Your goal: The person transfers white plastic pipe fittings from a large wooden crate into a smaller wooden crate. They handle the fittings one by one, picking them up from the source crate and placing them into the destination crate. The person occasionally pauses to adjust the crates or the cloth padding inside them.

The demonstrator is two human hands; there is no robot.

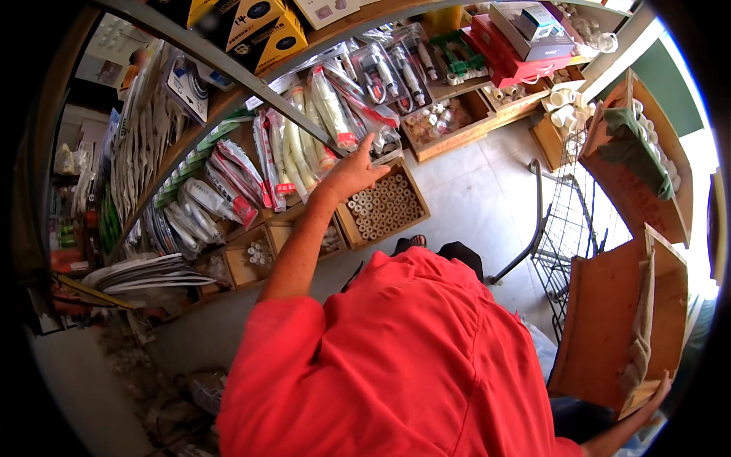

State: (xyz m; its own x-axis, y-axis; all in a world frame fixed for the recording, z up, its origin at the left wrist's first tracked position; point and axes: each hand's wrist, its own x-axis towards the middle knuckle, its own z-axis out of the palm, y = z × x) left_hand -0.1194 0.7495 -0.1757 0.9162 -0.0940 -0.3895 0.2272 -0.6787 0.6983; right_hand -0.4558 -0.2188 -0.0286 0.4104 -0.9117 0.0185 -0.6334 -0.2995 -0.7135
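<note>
My left hand (354,171) is raised at the shelf front with index finger and thumb apart, and nothing shows in it. Below it is a wooden drawer (424,216) of small, pale, round fittings with holes. Bagged flexible hoses (331,108) lie on the shelf just beyond the hand. At the lower right, my right hand (661,391) grips the end of a tilted wooden box (599,320); part of the fingers is hidden. A grey-brown cloth (641,337) hangs over the box's long edge. The inside that shows holds no visible parts.
A second wooden box (625,165) with a green cloth (637,143) and white fittings stands at the right. Between boxes and shelf is a black wire cart (562,240). A metal shelf post (228,63) slants across the upper left. Open drawers (243,265) line the lower shelf.
</note>
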